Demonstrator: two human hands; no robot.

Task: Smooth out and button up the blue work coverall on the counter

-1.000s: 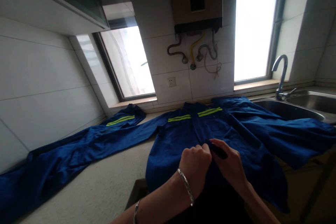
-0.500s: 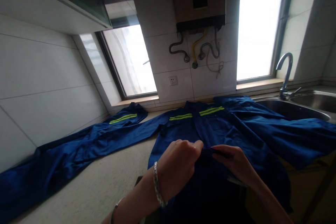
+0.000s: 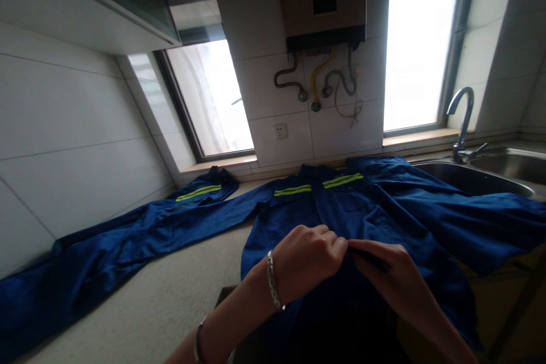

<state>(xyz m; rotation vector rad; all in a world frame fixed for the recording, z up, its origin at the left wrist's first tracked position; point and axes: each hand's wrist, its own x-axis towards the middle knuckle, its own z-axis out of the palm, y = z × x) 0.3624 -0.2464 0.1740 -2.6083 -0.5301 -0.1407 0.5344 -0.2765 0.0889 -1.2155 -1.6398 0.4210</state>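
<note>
Loosely spread blue jacket (image 3: 358, 219), lime chest stripes (image 3: 342, 181), sleeve (image 3: 232, 211) outstretched.

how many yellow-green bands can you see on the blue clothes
3: one band on the blue garment at the left, and two across the jacket, a left one and a right one. Folds may hide others.
</note>
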